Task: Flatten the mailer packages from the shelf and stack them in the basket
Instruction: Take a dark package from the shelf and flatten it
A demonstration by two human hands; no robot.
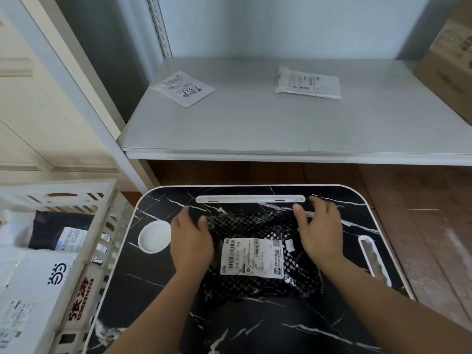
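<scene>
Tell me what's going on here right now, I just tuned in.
A person is pressing a black dotted mailer flat on a black marble-pattern lap table, with the left hand and right hand on its two sides. Two white mailers still lie on the shelf. The basket at the left already holds several packages.

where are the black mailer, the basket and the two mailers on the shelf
black mailer [252,256]: head view, on its white shipping label
basket [84,272]: head view, on its slatted right wall
left shelf mailer [184,88]: head view, on its printed label
right shelf mailer [307,83]: head view, on its middle
</scene>
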